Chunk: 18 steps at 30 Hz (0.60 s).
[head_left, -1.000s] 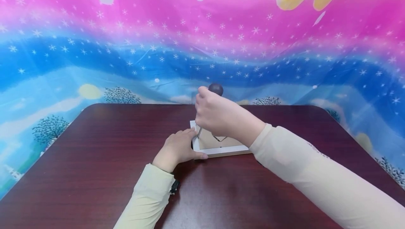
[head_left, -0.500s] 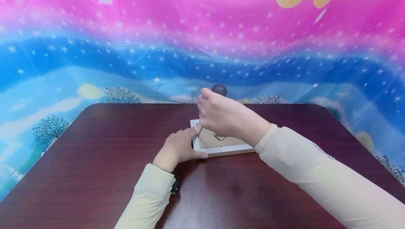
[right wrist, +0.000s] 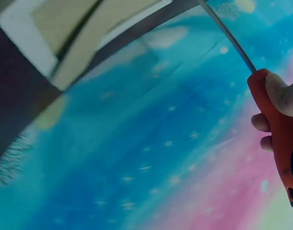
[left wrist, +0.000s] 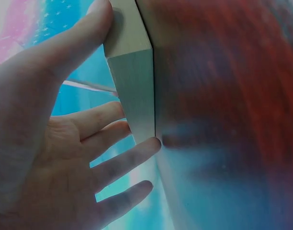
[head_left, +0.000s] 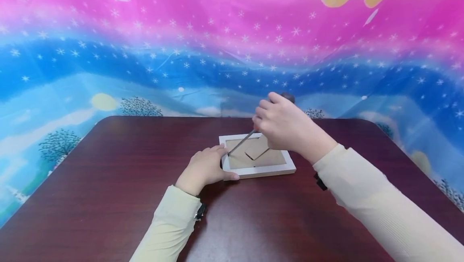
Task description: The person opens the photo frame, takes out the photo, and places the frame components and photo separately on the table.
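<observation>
A white-edged picture frame (head_left: 266, 170) lies back side up on the table, its tan backing board (head_left: 241, 161) showing. My right hand (head_left: 284, 127) grips a screwdriver (head_left: 242, 142) whose handle (right wrist: 268, 105) is orange-red with black parts. The shaft slants down to the left, with its tip at the inner left edge of the frame. My left hand (head_left: 204, 167) braces the frame's near left corner. Its thumb presses the near side while its fingers, spread and fairly straight in the left wrist view, lie along the left end (left wrist: 132, 88).
A tan strip with a dark angled edge (head_left: 253, 158) stands out from the backing board, partly behind my right hand. The dark red wooden table (head_left: 108, 181) surrounds the frame. Behind its far edge hangs a pink and blue snow-patterned cloth (head_left: 203, 52).
My right hand has swung to the right with the screwdriver handle, so the shaft leans more and more of the frame shows. The tip stays at the left edge; my left hand has kept its place.
</observation>
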Each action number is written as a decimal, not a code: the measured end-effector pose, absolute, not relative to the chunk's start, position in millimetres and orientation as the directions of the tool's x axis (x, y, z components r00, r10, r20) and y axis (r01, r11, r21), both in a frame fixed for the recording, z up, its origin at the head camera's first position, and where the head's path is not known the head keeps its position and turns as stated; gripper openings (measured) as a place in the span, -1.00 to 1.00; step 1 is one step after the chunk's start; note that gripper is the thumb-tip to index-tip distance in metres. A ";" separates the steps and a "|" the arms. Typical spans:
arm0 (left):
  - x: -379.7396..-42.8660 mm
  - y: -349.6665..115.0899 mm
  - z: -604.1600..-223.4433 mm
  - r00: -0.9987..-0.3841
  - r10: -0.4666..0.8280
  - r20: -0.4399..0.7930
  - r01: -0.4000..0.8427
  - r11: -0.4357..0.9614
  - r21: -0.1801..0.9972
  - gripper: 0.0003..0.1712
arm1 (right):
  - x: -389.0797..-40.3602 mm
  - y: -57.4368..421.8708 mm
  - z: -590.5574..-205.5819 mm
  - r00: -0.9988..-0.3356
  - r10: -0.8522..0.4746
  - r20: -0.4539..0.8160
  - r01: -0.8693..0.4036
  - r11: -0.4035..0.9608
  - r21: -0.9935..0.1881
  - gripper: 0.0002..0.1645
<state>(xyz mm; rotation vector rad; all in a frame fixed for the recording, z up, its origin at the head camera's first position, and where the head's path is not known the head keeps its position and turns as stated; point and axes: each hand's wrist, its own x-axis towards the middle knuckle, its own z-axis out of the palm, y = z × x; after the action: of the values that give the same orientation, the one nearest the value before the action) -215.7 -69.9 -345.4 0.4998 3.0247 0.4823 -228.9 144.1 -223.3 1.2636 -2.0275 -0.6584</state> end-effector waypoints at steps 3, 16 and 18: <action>-216.4 -69.2 -345.8 -0.947 0.322 -0.006 0.306 0.904 0.299 0.02 | -235.3 162.9 -236.5 -0.343 -0.873 0.347 -0.611 0.488 0.623 -0.78; -217.9 -69.6 -348.1 -0.945 0.326 0.003 0.313 0.906 0.285 0.01 | -244.7 209.0 -284.8 -0.442 -0.703 0.556 -0.636 0.684 0.359 -0.80; -218.0 -69.3 -347.4 -0.946 0.325 0.000 0.312 0.908 0.280 0.01 | -245.5 214.6 -292.4 -0.460 -0.673 0.579 -0.638 0.704 0.312 -0.79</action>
<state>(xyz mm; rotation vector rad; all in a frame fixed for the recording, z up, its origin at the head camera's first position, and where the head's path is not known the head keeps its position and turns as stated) -218.0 -69.3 -347.4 0.5047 3.0227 0.4324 -245.5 214.6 -292.4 0.9941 -2.2114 -0.0654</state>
